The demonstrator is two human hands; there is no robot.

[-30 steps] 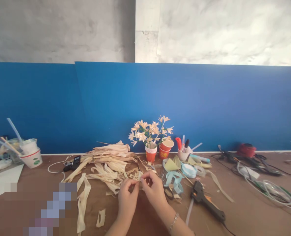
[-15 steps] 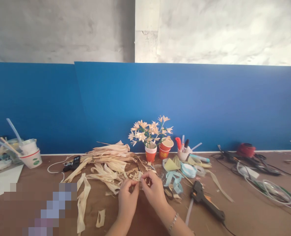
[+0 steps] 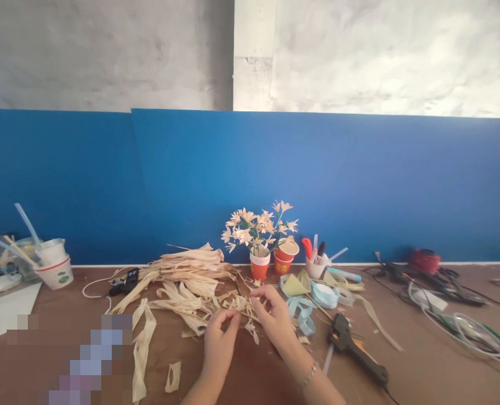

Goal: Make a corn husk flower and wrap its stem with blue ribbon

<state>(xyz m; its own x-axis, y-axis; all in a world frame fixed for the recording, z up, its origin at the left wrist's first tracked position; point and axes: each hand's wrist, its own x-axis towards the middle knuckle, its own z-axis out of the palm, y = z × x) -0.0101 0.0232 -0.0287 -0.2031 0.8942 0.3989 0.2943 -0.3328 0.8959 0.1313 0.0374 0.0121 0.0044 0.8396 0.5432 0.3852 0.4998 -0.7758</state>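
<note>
My left hand [image 3: 220, 340] is closed in a pinch over the near edge of the dried husk pile. What lies between its thumb and forefinger is too small to make out. To its right, slightly higher, my right hand [image 3: 275, 320] curls its fingers toward the thumb; whatever it grips there cannot be made out. A gap separates the two hands, with pale husk scraps [image 3: 252, 331] showing in it. Long dried husk strips [image 3: 190, 275] spread behind and left of my left hand. Beyond my hands, cream husk flowers [image 3: 256, 225] on green stems stand in stacked paper cups [image 3: 258, 266].
A black glue gun [image 3: 355, 349] lies right of my right hand, its cord running off the front. Blue ribbon [image 3: 324, 293] and a cup of pens [image 3: 315, 266] sit behind it. Cables [image 3: 477, 337] tangle far right; another paper cup [image 3: 55, 274] stands far left.
My hands, close together before over a small pale piece, have come apart. The right one has shifted right and slightly up. My left hand has barely moved.
</note>
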